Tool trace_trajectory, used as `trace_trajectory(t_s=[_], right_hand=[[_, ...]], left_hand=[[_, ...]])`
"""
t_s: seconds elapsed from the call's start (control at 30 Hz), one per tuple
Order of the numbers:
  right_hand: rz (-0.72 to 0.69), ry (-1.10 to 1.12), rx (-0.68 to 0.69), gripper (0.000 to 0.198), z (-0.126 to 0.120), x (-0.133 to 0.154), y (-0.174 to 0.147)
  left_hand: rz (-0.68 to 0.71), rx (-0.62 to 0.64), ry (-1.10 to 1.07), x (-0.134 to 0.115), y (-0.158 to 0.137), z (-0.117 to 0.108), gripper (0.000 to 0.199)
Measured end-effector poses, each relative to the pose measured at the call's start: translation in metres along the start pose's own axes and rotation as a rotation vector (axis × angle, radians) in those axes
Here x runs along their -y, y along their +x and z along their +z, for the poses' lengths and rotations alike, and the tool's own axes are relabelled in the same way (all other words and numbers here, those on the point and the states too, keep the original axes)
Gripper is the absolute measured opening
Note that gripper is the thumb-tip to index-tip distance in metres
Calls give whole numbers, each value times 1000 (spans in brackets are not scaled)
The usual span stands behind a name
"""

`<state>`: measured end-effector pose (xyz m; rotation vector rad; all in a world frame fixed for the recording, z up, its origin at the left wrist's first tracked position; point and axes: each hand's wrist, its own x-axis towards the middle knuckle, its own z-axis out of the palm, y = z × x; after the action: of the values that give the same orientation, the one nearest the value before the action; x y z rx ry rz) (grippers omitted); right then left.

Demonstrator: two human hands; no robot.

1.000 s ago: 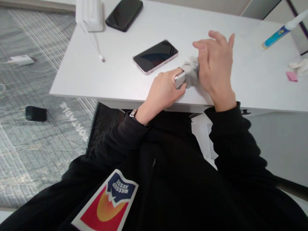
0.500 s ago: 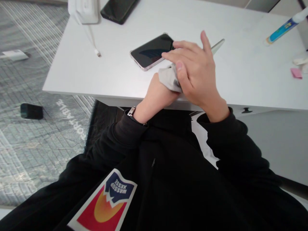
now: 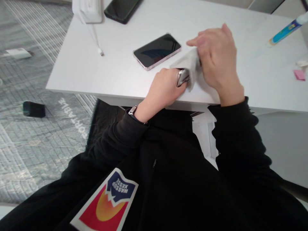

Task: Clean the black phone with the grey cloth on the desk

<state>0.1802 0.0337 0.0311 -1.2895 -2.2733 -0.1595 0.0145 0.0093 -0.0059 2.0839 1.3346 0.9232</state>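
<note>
In the head view my left hand is closed around a shiny silver metal tool near the front edge of the desk. Most of that tool is hidden, so its exact kind is unclear. A light grey cloth drapes over its far end. My right hand, slightly blurred, pinches the cloth between thumb and fingers, up and to the right of my left hand. Just beyond my left hand a phone in a clear case lies face up, touched by neither hand.
On the white desk lie a second dark phone, a white charger box with a cable, a blue tube and a pink scrap. A black box is on the floor covering at left.
My right hand has moved up and right, pulling the cloth away from my left hand. The tool's shiny end now shows, while its pale, blade-like tip has gone out of sight.
</note>
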Motion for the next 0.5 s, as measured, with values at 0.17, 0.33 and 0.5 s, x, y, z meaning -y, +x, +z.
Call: trace_trajectory(t_s=[0.17, 0.33, 0.5], right_hand=[[-148, 107, 43, 42, -1, 9, -1], [52, -6, -4, 53, -1, -5, 2], [-78, 74, 7, 44, 2, 10, -1]], left_hand=[[-25, 58, 112, -5, 1, -2, 9], [2, 42, 109, -4, -2, -3, 7], [9, 11, 64, 1, 0, -2, 9]])
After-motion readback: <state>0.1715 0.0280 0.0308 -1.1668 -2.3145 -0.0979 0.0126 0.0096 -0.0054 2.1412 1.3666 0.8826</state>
